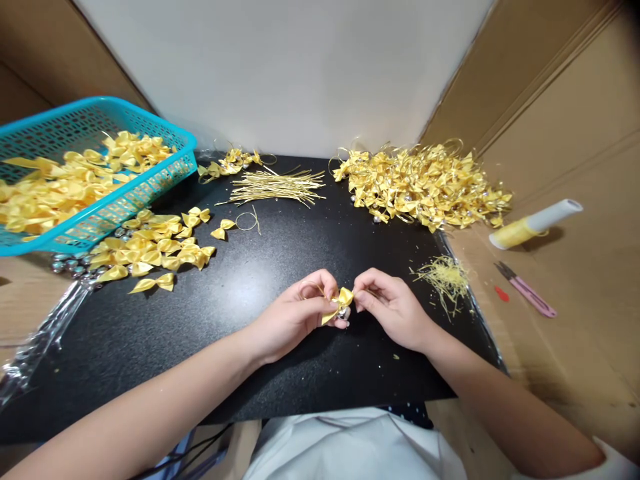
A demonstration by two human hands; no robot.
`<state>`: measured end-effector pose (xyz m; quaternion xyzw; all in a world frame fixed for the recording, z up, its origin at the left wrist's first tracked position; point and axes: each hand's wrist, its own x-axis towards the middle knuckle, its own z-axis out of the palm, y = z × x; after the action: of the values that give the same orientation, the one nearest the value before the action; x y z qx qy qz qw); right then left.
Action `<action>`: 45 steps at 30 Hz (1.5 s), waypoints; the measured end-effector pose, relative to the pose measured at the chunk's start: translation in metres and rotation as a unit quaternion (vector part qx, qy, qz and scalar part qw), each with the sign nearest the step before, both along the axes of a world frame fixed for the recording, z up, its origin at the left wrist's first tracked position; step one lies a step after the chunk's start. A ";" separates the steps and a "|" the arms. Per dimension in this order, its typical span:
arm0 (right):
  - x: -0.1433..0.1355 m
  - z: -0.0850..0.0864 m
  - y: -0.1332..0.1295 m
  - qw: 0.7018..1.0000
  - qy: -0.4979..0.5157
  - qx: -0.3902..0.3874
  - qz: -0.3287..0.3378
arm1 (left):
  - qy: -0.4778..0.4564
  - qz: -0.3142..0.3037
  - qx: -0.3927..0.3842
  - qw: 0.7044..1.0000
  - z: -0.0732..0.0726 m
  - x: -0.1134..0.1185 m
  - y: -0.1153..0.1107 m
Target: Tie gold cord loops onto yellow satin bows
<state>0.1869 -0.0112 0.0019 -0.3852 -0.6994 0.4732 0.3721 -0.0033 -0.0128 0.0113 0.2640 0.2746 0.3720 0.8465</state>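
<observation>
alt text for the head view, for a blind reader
A left hand pinches a yellow bow above a black tabletop, the right hand beside it. Beyond are a turquoise basket of bows, gold strands and a bow pile; at right, yellow clippings and pink-handled snips.

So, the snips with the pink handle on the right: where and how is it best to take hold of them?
Best by the pink handle, probably pinched across its width from above, coming from its near right end. The snips lie with dark blades pointing away to the upper left, so this should keep clear of the tips.
</observation>
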 end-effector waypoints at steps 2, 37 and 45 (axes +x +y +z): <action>0.001 0.002 -0.001 0.998 -0.033 0.058 -0.016 | 0.001 0.002 -0.001 1.000 0.000 0.000 0.000; -0.012 -0.001 -0.016 0.972 -0.111 0.156 -0.134 | 0.132 0.068 0.044 0.988 -0.010 0.000 -0.002; -0.019 -0.004 -0.018 0.985 -0.048 0.083 -0.141 | 0.137 0.080 0.035 0.987 -0.009 0.002 -0.003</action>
<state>0.1676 -0.0292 -0.0018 -0.4695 -0.6923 0.3374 0.4319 -0.0012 -0.0155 0.0024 0.3192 0.3950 0.4079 0.7587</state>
